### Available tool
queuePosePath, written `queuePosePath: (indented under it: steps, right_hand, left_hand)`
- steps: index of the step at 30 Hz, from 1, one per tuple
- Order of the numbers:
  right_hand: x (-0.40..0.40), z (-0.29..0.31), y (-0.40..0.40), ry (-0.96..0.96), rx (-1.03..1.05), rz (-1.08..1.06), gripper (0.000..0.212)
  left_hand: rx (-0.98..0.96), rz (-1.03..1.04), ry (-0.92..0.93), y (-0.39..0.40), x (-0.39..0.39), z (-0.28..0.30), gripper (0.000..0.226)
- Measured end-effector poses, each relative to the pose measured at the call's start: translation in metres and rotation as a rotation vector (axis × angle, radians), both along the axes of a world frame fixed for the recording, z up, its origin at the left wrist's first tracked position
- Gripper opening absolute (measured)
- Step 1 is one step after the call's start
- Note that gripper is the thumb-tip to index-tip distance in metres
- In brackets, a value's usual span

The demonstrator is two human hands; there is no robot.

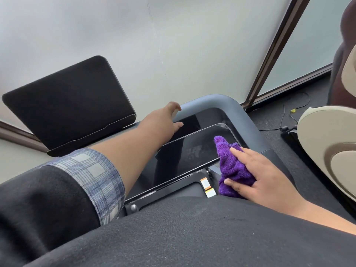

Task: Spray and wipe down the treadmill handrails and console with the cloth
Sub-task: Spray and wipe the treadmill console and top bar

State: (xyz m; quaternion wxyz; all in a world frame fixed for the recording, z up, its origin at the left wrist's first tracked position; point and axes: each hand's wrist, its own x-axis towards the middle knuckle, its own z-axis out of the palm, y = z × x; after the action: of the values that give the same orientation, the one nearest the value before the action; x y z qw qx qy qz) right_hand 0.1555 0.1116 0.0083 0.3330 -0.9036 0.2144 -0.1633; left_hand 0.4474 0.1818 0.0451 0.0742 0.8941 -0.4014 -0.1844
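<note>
Filling mid-frame: glossy black treadmill console panel [185, 153] inside a curved grey handrail [221, 102]. Reaching to upper centre, left hand [169, 116], fingers spread and relaxed, touching rail. Lower right, right hand [258, 174] gripping bunched purple microfibre cloth [231, 170] against panel's right edge.

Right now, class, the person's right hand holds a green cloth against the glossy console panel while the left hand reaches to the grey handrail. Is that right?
Not quite. The cloth is purple, not green, as the head view shows. The rest stands: the right hand holds it against the glossy console panel, and the left hand reaches to the grey handrail.
</note>
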Motion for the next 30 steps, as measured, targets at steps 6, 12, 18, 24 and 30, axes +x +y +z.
queuePosePath:
  steps: [6,12,18,24,30]
  right_hand:
    - [0.028,0.016,-0.027,-0.001,-0.019,-0.161,0.075]
    - [0.055,0.005,-0.07,0.501,-0.13,-0.322,0.1]
    - [0.09,-0.005,-0.078,0.57,-0.264,-0.307,0.098]
    - [0.174,-0.004,-0.098,0.537,-0.483,0.079,0.076]
    - [0.229,0.001,-0.024,0.443,-0.542,0.413,0.073]
  left_hand:
    - [-0.068,0.077,0.037,0.009,-0.002,0.0,0.055]
    - [-0.24,0.225,0.133,0.045,-0.011,0.002,0.068]
    - [-0.297,0.28,0.225,0.095,-0.035,-0.006,0.071]
    - [-0.349,0.238,0.309,0.126,-0.051,-0.016,0.07]
    - [-0.371,0.211,0.3,0.136,-0.05,-0.024,0.065]
